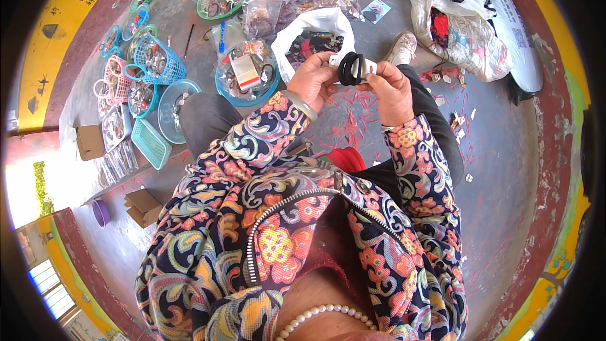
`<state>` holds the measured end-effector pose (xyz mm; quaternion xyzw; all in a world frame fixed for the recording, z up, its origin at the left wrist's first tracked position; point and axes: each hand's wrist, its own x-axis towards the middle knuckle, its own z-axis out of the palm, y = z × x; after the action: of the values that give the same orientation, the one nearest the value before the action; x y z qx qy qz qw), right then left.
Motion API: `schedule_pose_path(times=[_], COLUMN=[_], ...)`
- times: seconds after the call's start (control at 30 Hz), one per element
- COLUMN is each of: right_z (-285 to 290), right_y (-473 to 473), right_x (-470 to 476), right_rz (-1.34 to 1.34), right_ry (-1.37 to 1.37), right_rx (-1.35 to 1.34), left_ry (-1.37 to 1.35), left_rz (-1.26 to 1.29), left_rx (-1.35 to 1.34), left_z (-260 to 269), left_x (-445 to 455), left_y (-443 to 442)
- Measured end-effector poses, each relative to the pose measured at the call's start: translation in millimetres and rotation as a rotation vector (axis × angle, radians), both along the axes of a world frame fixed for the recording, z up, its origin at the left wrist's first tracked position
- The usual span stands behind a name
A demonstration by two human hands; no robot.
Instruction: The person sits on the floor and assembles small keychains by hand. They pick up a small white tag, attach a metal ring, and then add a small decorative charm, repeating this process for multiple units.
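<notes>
Several black elastic hair ties (350, 68) are looped around a small white card (369, 68), held up between both hands. My left hand (313, 78), with a pale bangle at the wrist, grips the card's left end. The right end of the card is pinched by the thumb and fingers of my right hand (390, 90). Just beyond the hands stands a white plastic bag (285, 49), open at the top, with dark and red items inside. A blue round basket (228, 94) to its left holds small items and a white packet with a red edge (245, 72).
Baskets of small goods, including a blue handled basket (165, 64), crowd the left. Clear bags (262, 16) lie beyond the white bag. Stuffed plastic bags (478, 52) rest at the right. Red scraps (348, 125) litter the floor between the legs. Cardboard boxes (143, 207) lie at the lower left.
</notes>
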<state>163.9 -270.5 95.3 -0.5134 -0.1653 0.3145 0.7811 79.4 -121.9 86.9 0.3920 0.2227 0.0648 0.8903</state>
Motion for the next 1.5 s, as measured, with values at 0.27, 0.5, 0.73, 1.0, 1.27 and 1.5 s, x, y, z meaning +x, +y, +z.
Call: schedule_pose_path(times=[0.27,0.5,0.73,1.0,1.27,1.5], right_z=[6,-1,-12,1,-7,10], right_y=[1,-2,7,14,9,12], right_x=[-2,3,-10,-23,-16,-31], right_rz=[0.052,0.27,0.156,0.105,0.107,0.136], right_ry=[-0.005,-0.308,-0.528,-0.563,0.167,-0.991], right_rx=[-0.127,-0.323,-0.479,-0.467,-0.191,-0.329], left_ry=[-0.12,-0.153,0.104,0.237,0.141,0.209], left_rz=[-0.209,-0.243,-0.178,-0.177,-0.141,-0.205], left_rx=[0.284,1.049,0.576,0.403,0.351,0.341], left_z=[10,-15,-16,-16,-12,-18], left_x=[-4,-14,-28,-28,-28,-29], left_y=[-2,6,0,10,8,14])
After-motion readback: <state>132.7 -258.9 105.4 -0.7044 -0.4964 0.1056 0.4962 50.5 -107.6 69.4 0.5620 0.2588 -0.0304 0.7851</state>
